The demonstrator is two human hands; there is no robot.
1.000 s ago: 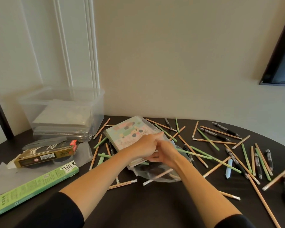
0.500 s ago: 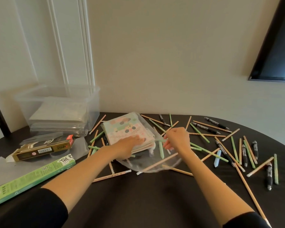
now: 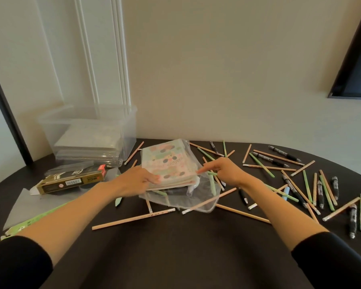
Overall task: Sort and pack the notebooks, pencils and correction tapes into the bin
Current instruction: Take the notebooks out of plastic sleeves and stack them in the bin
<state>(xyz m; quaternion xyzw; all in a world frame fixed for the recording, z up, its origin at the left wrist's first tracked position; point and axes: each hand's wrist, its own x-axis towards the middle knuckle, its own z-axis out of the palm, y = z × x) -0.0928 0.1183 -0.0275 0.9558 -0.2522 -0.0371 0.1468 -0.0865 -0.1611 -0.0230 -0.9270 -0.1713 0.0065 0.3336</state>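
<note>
Left grip [image 3: 138, 180] on notebooks [image 3: 169, 163] — hold unclear | right grip [image 3: 223, 170] — pinch unclear

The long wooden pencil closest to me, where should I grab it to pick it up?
I'd pinch the long wooden pencil near its middle, coming straight down from above. It lies flat on the dark table with bare space on both sides, so fingers fit across it.

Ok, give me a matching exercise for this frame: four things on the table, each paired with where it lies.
1 bin
2 notebooks
3 gold box
4 black pen

A right end of the table
B partly in a clear bag, centre
C far left, by the wall
D just in front of the bin

Pairs: 1-C, 2-B, 3-D, 4-A
</note>
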